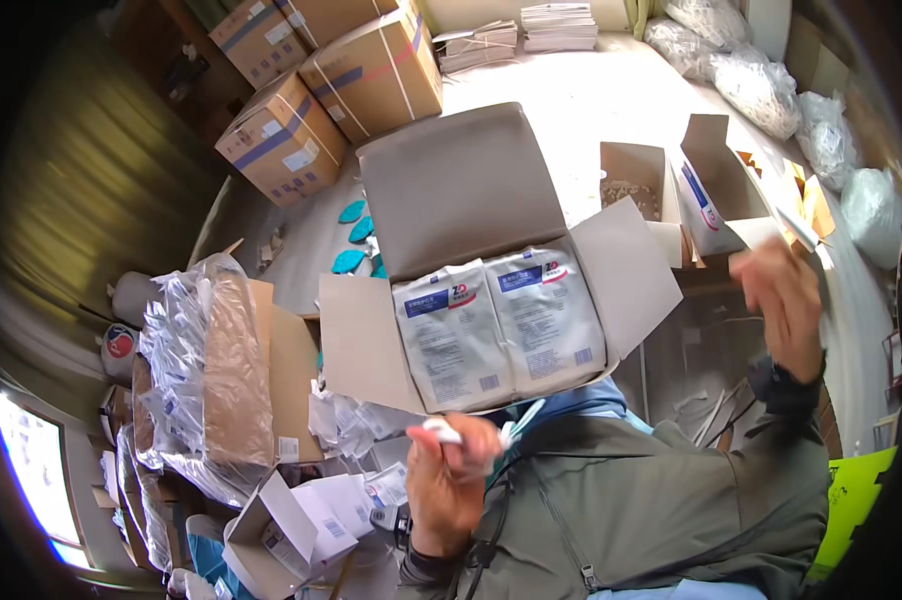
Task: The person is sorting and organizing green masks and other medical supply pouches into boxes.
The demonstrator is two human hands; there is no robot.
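Observation:
An open cardboard box point(466, 185) lies in front of me with its flaps spread, and two white sealed packets point(496, 320) with blue and red labels sit side by side inside. My left hand point(451, 475) is raised close to my chest, closed on a small white item point(441, 430) next to a pale blue strap. My right hand point(786, 300) is lifted at the right and blurred; its fingers look apart with nothing clearly in them. It hovers near a smaller open carton point(716, 195).
Sealed brown cartons point(331, 95) are stacked at the back left. A carton of plastic-wrapped packs point(211, 370) stands at my left, small white boxes point(306, 525) below it. Teal pieces point(356, 235) lie on the white table. Clear filled bags point(771, 90) line the right.

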